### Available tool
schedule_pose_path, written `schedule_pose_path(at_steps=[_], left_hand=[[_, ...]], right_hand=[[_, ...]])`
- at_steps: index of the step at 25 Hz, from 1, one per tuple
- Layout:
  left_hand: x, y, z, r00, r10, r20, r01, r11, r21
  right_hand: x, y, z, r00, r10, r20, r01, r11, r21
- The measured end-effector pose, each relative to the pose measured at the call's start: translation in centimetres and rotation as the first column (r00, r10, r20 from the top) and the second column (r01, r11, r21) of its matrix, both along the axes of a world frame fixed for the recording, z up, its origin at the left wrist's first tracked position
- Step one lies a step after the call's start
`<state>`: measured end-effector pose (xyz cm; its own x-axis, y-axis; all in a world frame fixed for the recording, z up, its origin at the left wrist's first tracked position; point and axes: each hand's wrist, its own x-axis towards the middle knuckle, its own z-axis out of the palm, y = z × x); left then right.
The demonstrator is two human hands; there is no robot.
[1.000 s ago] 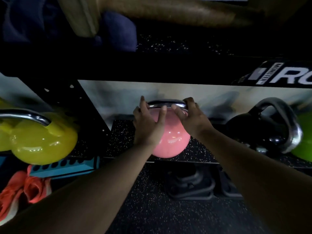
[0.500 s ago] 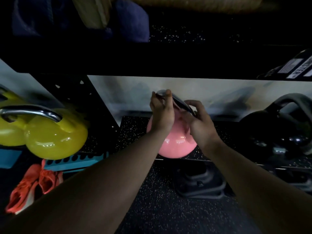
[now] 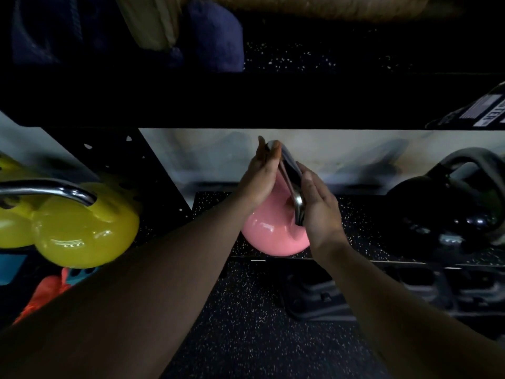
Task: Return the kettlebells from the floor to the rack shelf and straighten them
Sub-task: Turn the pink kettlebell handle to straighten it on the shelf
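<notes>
A pink kettlebell (image 3: 270,236) with a chrome handle (image 3: 292,184) sits on the speckled rack shelf (image 3: 355,214), near its front edge. Its handle now runs front to back. My left hand (image 3: 262,176) presses flat on the handle's left side, fingers up at its far end. My right hand (image 3: 319,209) presses on the right side at the near end. A yellow kettlebell (image 3: 82,231) stands on the shelf to the left, a black one (image 3: 442,214) to the right.
A dark upper shelf beam (image 3: 246,102) runs right above the hands. Blue and tan items lie on top of it. Below the shelf sit dark weights (image 3: 322,299) on speckled floor. An orange shoe (image 3: 43,294) lies at lower left.
The pink kettlebell has been twisted on the shelf: its handle went from crosswise to front-to-back. My left hand moved to the far end, my right to the near end.
</notes>
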<state>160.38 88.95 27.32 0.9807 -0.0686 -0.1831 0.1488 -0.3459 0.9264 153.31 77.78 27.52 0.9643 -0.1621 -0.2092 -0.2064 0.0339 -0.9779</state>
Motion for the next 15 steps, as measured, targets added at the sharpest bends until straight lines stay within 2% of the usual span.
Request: schedule_pose_path(at_steps=[6, 15], left_hand=[[1.9, 0.8, -0.9, 0.999, -0.004, -0.033, 0.004, 1.0, 0.002], [2.6, 1.8, -1.4, 0.999, -0.037, -0.007, 0.037, 0.999, -0.02]], right_hand=[[0.0, 2.0, 0.3, 0.997, 0.067, -0.037, -0.062, 0.99, 0.126], [-0.1, 4.0, -0.5, 1.0, 0.022, -0.021, -0.017, 0.98, 0.198]])
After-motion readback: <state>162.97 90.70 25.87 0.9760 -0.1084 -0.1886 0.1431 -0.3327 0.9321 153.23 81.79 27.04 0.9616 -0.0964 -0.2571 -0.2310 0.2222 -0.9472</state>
